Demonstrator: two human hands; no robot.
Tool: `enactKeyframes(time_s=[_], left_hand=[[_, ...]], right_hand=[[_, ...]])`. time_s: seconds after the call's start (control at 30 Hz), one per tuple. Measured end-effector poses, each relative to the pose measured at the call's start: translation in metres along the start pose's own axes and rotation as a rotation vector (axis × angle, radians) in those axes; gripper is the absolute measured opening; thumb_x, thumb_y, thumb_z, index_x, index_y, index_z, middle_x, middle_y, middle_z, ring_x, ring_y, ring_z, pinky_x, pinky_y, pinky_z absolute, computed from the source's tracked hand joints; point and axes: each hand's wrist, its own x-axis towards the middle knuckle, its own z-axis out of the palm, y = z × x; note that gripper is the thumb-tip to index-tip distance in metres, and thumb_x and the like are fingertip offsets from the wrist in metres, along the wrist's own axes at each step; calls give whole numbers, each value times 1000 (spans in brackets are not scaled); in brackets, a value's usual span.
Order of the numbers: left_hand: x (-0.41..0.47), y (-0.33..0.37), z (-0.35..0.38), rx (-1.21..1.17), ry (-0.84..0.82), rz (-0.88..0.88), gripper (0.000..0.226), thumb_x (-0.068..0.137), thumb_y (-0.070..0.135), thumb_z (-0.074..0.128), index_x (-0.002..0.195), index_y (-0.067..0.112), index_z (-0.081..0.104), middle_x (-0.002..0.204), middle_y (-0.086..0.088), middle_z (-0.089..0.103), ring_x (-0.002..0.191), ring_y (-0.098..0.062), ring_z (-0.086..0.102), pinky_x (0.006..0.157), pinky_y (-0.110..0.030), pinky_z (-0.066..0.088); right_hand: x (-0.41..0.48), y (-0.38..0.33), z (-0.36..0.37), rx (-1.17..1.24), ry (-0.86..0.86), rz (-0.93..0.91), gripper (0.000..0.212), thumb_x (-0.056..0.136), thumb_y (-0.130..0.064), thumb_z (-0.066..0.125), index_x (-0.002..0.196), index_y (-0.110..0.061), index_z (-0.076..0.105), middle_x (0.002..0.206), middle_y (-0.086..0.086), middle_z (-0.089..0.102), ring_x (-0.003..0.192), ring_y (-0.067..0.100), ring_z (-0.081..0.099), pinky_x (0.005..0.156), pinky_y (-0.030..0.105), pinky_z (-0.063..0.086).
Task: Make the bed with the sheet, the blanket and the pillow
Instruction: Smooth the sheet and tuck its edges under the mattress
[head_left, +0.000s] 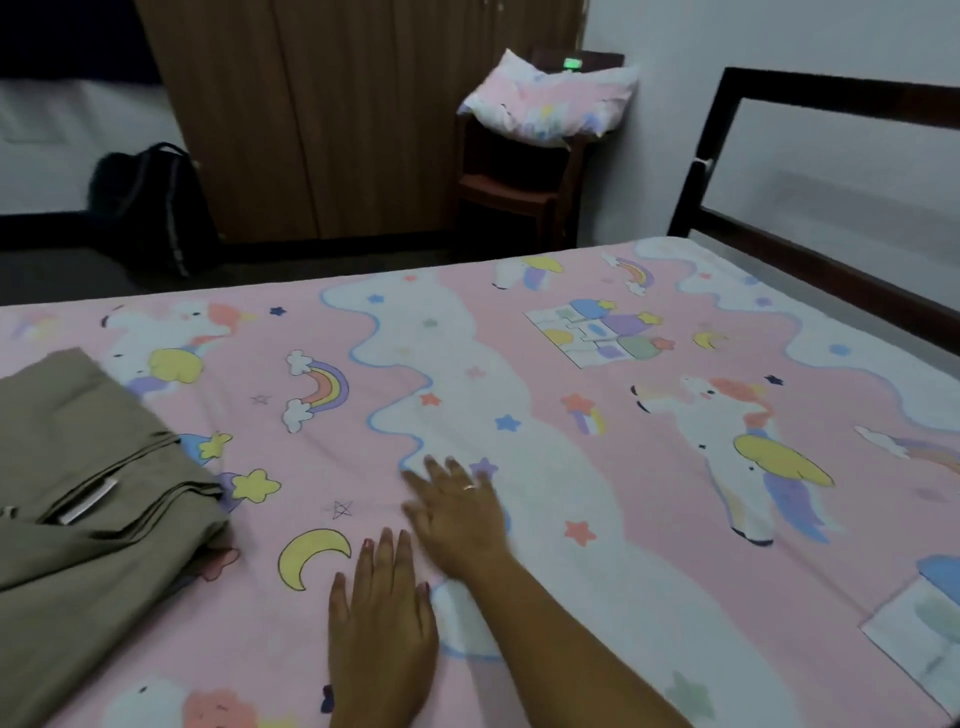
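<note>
Two bare hands lie palm-down on the sheet, low in the frame. Left hand: bottom centre, fingers straight and close together, flat on the fabric, gripping nothing; dark polish shows on the nails. Right hand: just above and to the right of the left, forearm entering from the lower right corner, fingers spread wide and pressed flat, holding nothing; a ring sits on one finger; outline slightly blurred.

Sheet: pink and white, printed with unicorns, rainbows, stars, moons and castles; spread over the mattress across the whole width of the frame, with light creases near the hands.

Blanket: olive-tan, folded in loose layers, resting on the sheet at the left edge of the frame, close to the left hand but not touching it; a pale label shows between the folds.

Bed frame: dark rails, upper right, against a white wall.

Pillow: pink patterned case, upper centre-right, lying on a dark wooden stand beyond the bed.

Wardrobe: brown wood, top centre.

Backpack: black, on the floor at upper left.
</note>
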Motion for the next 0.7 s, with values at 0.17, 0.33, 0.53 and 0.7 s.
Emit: enactKeyframes(time_s=[0.17, 0.33, 0.53, 0.7], left_hand=[[5, 7, -6, 5, -55, -4, 57, 80, 33, 33, 127, 18, 62, 130, -8, 60, 118, -26, 60, 96, -50, 25], [16, 18, -12, 55, -135, 141, 55, 76, 34, 35, 118, 24, 68, 126, -6, 63, 115, -23, 62, 96, -50, 24], [20, 72, 11, 94, -247, 232, 53, 70, 38, 36, 107, 29, 74, 113, 1, 70, 101, -17, 68, 90, -52, 41], [12, 127, 14, 115, -326, 194, 65, 88, 49, 12, 147, 31, 32, 156, 4, 26, 143, -20, 26, 110, -56, 23]], right_hand=[[-54, 123, -13, -7, -40, 480, 50, 93, -48, 32, 134, -32, 54, 141, -4, 52, 129, 23, 49, 107, 49, 32], [-128, 211, -61, -97, -13, 918, 59, 97, -55, 17, 152, -33, 15, 160, -8, 10, 147, 18, 11, 118, 45, 6], [-100, 143, -47, -24, 50, 528, 90, 76, -61, -5, 149, -22, 30, 157, 3, 24, 146, 22, 21, 117, 48, 11], [-129, 157, -43, 26, -126, 206, 114, 53, -77, -38, 150, -44, 12, 159, -14, 9, 148, 11, 7, 117, 40, 2]])
